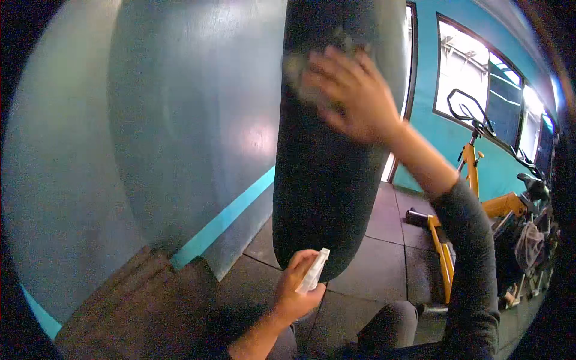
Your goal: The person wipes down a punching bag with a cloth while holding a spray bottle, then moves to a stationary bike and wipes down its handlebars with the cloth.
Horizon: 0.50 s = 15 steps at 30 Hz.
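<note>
A long black punching bag (324, 180) hangs upright in front of me. My right hand (360, 96), smeared by motion, lies against its upper part and presses a dark, mottled cloth (294, 69) to the surface. Most of the cloth is hidden under the palm and fingers. Lower down, near the bag's bottom end, my left hand (297, 294) is closed around a spray bottle (314, 273). Only the white trigger head of the bottle shows clearly; its body is hidden by the hand.
A grey wall (198, 120) with a turquoise stripe runs along the left. Yellow exercise bikes (471, 168) stand at the right, below windows (462, 54). Dark floor tiles (366, 264) lie beneath the bag, and my knee (390, 327) is at the bottom.
</note>
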### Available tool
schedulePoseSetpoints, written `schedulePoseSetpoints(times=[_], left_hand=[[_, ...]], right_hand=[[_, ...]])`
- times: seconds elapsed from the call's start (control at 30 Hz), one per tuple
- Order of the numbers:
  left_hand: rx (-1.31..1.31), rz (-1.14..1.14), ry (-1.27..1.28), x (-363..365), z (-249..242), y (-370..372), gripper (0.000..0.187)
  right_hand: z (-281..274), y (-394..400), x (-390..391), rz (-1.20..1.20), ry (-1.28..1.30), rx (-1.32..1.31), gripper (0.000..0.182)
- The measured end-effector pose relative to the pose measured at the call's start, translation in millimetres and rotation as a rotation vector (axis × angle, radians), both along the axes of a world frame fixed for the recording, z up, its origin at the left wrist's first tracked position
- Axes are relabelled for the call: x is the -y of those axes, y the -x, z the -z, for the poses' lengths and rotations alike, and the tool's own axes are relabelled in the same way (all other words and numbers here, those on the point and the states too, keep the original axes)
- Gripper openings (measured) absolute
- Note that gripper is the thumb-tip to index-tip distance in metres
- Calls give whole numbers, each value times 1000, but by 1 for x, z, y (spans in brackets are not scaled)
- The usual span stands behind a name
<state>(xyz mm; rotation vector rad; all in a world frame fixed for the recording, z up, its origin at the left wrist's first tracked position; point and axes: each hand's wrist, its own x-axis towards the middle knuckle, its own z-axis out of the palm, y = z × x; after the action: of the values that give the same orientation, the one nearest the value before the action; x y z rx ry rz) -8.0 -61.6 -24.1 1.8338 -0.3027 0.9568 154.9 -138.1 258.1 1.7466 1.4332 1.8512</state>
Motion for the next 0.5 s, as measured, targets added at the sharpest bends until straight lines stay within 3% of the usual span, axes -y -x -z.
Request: schedulePoseSetpoints(times=[0.07, 0.1, 0.13, 0.2, 0.23, 0.3, 0.5], left_hand=[[-102, 8, 13, 2, -3, -2, 53], [-89, 8, -7, 3, -1, -5, 52], [-77, 11, -24, 4, 0, -7, 50], [-71, 27, 1, 5, 2, -10, 50], [-77, 32, 3, 5, 3, -12, 50], [-79, 36, 3, 6, 2, -12, 50], [-36, 43, -36, 6, 8, -10, 52]], right_hand=[[-52, -19, -2, -38, -189, 121, 60], [-70, -18, -1, -123, -200, 0, 66], [-81, -17, 0, -207, -206, -122, 73], [-72, -22, -7, -144, -303, -7, 65], [-60, -24, -10, -82, -395, 96, 58], [-15, -15, -7, -79, -320, -18, 59], [168, 1, 31, -43, 210, -387, 74]])
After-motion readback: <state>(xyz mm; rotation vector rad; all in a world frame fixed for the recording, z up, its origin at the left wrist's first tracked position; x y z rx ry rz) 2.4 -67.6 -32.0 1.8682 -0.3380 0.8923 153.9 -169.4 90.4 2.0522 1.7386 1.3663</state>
